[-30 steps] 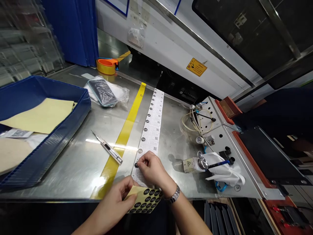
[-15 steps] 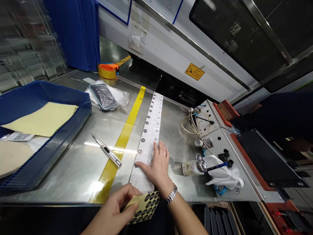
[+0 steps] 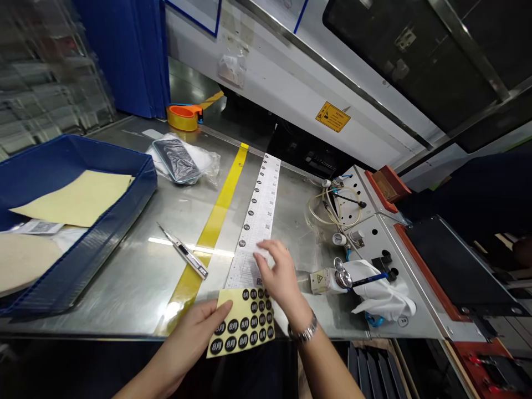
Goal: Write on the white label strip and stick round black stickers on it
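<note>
My left hand [image 3: 195, 328] pinches a yellow sheet of round black stickers [image 3: 239, 332] by its left side, thumb on top. The sheet is turned face up toward me at the table's front edge, and its upper left part is bare backing. Over a long strip of white printed labels [image 3: 258, 219], my right hand [image 3: 280, 274] has its fingers bent, thumb and index finger apart, with nothing visible between them. Round black stickers run along the left side of the strip's far part. The sheet hides the strip's near end.
A utility knife [image 3: 183, 252] lies left of the yellow tape line [image 3: 220, 213]. Beyond it are a bagged phone-like item [image 3: 177, 159] and a tape dispenser [image 3: 183, 117]. At left stands a blue bin [image 3: 137, 194] with yellow sheets; at right, a pump bottle [image 3: 328, 281] and control boxes [image 3: 369, 238].
My right hand has come up from lying spread on the label strip, and its fingers have bent. The sticker sheet has swung flatter toward my view, with my left hand shifted slightly left.
</note>
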Demonstrator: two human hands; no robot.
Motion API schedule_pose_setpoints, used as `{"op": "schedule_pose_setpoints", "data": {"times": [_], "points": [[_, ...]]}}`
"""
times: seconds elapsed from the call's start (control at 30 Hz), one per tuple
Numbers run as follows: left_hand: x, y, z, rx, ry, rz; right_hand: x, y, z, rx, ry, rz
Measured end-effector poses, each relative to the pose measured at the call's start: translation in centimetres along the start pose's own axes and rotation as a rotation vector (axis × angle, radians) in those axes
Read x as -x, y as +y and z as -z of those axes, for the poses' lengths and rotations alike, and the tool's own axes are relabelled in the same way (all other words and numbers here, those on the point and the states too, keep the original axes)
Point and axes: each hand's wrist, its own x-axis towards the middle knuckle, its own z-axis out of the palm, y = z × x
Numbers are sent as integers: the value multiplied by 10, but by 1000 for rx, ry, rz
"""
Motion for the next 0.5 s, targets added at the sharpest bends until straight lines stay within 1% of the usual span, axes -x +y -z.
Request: {"op": "schedule_pose_setpoints", "data": {"times": [0.03,0.1,0.2,0.33,0.5], "points": [[-1,-1,0,6,-7,-5,16,-7,6,-90,-38,22],[-2,-3,0,4,-10,-28,45,-17,13,-189,-116,33],[-3,-4,0,-50,4,-66,72,-23,14,-205,-200,37],[-1,-4,1,-91,8,-97,81,-19,4,-158,-220,69],[-3,-4,5,-82,-14,-122,83,-18,-5,-8,-174,207]]}}
